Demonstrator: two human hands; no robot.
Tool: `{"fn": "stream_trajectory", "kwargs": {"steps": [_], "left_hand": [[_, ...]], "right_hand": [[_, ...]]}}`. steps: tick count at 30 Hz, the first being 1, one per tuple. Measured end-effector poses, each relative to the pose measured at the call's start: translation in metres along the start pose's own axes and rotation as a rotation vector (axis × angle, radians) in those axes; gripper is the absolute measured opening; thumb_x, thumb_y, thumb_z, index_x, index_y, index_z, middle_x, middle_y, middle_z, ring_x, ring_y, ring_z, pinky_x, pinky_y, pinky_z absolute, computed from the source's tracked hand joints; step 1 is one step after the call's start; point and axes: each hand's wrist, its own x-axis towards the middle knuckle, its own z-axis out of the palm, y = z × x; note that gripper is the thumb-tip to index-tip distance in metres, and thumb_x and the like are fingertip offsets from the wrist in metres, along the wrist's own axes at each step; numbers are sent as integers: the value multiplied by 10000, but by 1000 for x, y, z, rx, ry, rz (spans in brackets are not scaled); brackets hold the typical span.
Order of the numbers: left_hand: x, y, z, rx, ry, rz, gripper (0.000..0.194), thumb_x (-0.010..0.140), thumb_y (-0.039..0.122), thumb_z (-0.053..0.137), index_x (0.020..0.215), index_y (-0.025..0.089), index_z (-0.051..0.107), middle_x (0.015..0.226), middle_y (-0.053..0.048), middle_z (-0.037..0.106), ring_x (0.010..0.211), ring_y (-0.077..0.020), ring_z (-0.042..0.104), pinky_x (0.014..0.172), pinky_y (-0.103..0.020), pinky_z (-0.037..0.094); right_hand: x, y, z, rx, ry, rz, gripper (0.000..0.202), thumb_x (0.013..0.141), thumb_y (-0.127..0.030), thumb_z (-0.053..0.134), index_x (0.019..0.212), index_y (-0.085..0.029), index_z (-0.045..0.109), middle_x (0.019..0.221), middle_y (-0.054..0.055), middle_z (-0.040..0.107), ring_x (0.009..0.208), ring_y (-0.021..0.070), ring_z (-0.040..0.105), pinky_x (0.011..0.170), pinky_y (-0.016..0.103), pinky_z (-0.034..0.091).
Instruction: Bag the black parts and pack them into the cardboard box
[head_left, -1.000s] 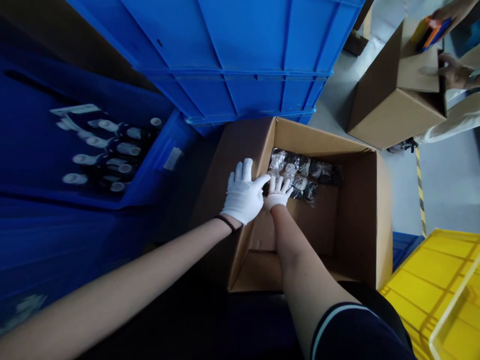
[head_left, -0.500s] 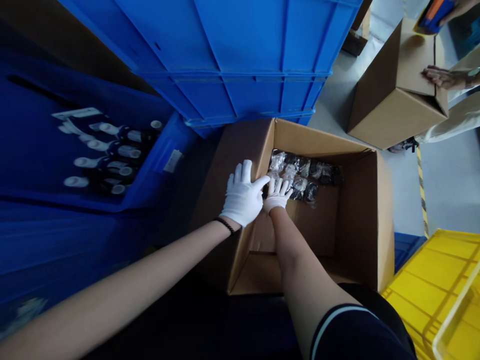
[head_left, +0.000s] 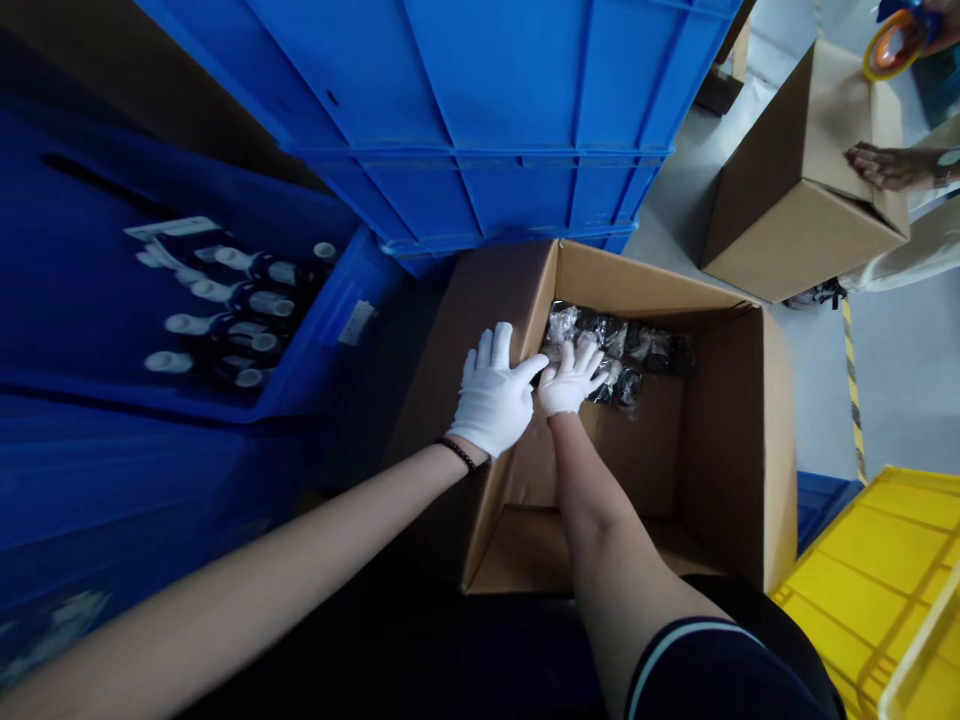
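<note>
An open cardboard box [head_left: 776, 440] stands in front of me, with two rows of dark items wrapped in clear plastic [head_left: 660, 348] along its far side. My left hand [head_left: 496, 392], in a white glove, rests at the box's left rim with its fingers spread and nothing in it. Inside the box, my right hand [head_left: 571, 380], also gloved in white, lies with fingers spread over the nearer row of wrapped items and hides some of them. Whether its palm presses on them is hard to tell.
Blue crates [head_left: 517, 80] are stacked behind the box. A blue bin [head_left: 300, 385] at the left holds white-capped bottles [head_left: 262, 300]. A yellow crate [head_left: 877, 570] stands at the right. Another person's hand [head_left: 892, 165] touches a closed carton [head_left: 802, 240]; their other hand holds tape [head_left: 894, 47].
My right hand has shifted slightly up and right over the wrapped items. The view has moved a little. The other person's tape has turned and moved to the right.
</note>
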Motion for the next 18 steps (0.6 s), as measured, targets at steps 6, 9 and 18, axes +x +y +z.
{"fn": "stream_trajectory", "kwargs": {"steps": [6, 9, 18], "left_hand": [[-1, 0, 1, 3, -1, -11, 516, 843, 136, 566, 1338, 255, 649, 1650, -164, 169, 1503, -448, 208, 1184, -598, 266], [-1, 0, 1, -1, -1, -10, 506, 844, 139, 569, 1331, 247, 656, 1646, -173, 172, 1501, -453, 210, 1182, -602, 269], [1, -1, -1, 2, 1, 4, 486, 851, 127, 563, 1315, 222, 671, 1625, -214, 196, 1486, -479, 227, 1171, -618, 280]], "right_hand": [[77, 19, -37, 22, -285, -219, 638, 994, -571, 355, 1526, -222, 396, 1633, 122, 236, 1446, 329, 320, 1157, 475, 317], [95, 45, -51, 3, -221, -225, 598, 1035, -508, 218, 1537, -215, 356, 1611, 119, 272, 1397, 289, 386, 1135, 426, 349], [86, 125, -67, -66, 102, 147, 626, 1045, -439, 212, 1593, -138, 240, 1619, 201, 228, 1492, 305, 188, 1175, 521, 228]]}}
